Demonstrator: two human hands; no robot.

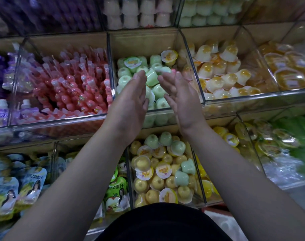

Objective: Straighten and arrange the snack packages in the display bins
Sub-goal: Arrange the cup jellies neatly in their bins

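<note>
Two bare hands reach over a clear display bin (143, 44) of green jelly cups (158, 91). The left hand (130, 100) and right hand (181, 94) face palm to palm, fingers straight, gripping nothing. The fingertips are motion-blurred, so contact with the tilted cup (152, 77) between them is unclear. The hands hide several cups beneath them.
</note>
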